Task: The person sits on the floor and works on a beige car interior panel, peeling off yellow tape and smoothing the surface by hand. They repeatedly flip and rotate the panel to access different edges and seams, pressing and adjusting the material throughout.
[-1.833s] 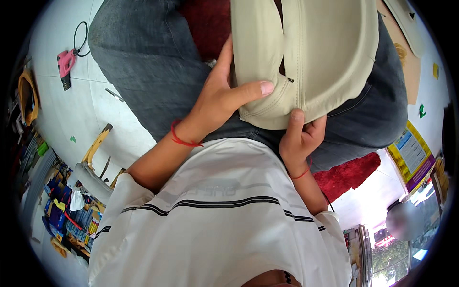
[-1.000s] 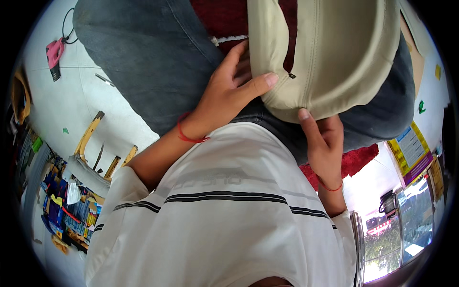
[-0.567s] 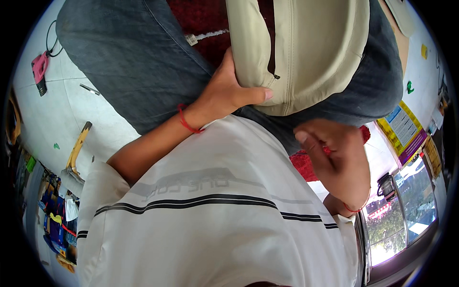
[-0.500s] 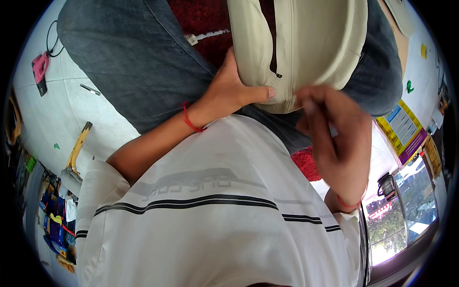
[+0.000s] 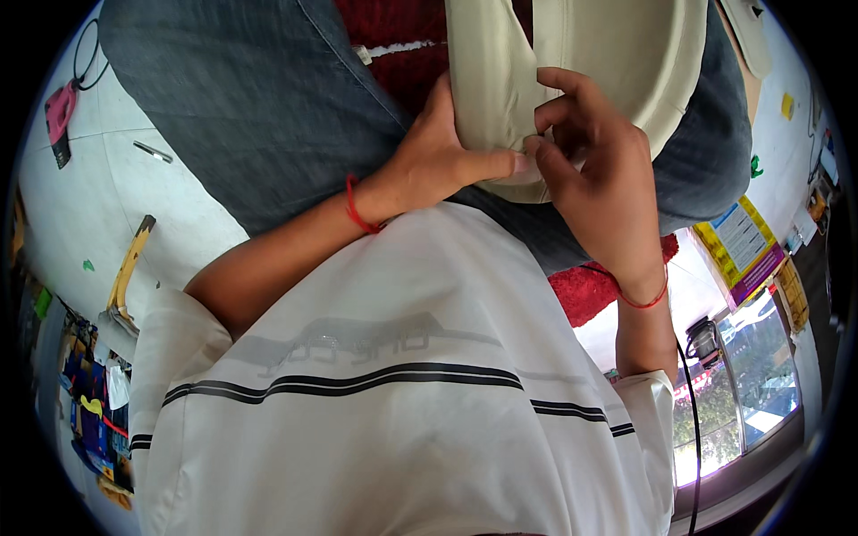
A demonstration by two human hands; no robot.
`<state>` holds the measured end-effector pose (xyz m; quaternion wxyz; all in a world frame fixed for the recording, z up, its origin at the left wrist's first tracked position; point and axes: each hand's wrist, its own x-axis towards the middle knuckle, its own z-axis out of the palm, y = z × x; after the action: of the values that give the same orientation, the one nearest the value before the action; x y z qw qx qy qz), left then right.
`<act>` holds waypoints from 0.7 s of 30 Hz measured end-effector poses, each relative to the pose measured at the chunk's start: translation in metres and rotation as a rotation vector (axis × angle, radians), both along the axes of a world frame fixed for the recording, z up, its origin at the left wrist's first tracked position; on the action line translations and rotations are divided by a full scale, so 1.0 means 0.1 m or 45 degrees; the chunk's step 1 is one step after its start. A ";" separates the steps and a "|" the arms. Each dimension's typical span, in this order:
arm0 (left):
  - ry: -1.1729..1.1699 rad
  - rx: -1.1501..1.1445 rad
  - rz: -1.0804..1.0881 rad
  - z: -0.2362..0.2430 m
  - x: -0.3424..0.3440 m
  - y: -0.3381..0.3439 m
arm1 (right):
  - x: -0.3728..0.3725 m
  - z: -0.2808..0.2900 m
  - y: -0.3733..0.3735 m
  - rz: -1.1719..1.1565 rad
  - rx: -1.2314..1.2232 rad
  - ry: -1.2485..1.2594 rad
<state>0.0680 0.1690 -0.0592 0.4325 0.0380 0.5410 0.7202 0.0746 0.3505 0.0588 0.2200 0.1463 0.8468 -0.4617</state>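
Observation:
A beige leather-like padded cover (image 5: 490,76) with a seam and a zipper lies across my lap between my thighs. My left hand (image 5: 442,161) holds its near left edge, thumb on top and fingers underneath. My right hand (image 5: 601,152) is bent over the same near edge, thumb and forefinger closed at the zipper's near end, where a small dark zipper pull (image 5: 542,137) partly shows. The tips of the two thumbs are almost touching. The right hand's other fingers curl above the cover's hollow, and the underside of the cover is hidden.
Red carpet (image 5: 402,76) lies under my legs. On the pale floor at left are a pink and black tool (image 5: 61,116), a silver pen-like item (image 5: 152,152) and a yellow-handled hammer (image 5: 132,268). A yellow and purple package (image 5: 742,250) lies at right, near a black cable (image 5: 690,429).
My right hand has moved up and left from beside the cover onto its zipper end. My left hand keeps its grip; the whole view has shifted slightly.

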 end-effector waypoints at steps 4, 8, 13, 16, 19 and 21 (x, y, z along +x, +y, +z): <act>0.013 -0.036 -0.007 -0.03 0.02 0.00 | 0.04 -0.11 -0.07 0.066 0.121 0.172; -0.161 0.024 0.051 0.08 -0.02 -0.02 | 0.04 -0.15 -0.03 0.084 0.106 0.210; -0.277 0.017 0.056 0.13 -0.06 -0.04 | 0.12 0.00 -0.13 0.106 0.254 0.230; -0.280 -0.033 0.040 0.11 -0.08 -0.06 | 0.26 0.08 -0.21 0.061 0.355 0.406; -0.262 -0.085 -0.040 0.09 -0.08 -0.15 | 0.33 0.21 -0.26 0.083 0.222 0.336; -0.430 -0.020 -0.048 0.14 -0.09 -0.22 | 0.35 0.20 -0.27 0.100 0.125 0.373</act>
<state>0.0588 0.1467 -0.0454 0.5309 -0.0768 0.4656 0.7039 0.1101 0.3232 0.0792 0.1047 0.0546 0.8964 -0.4273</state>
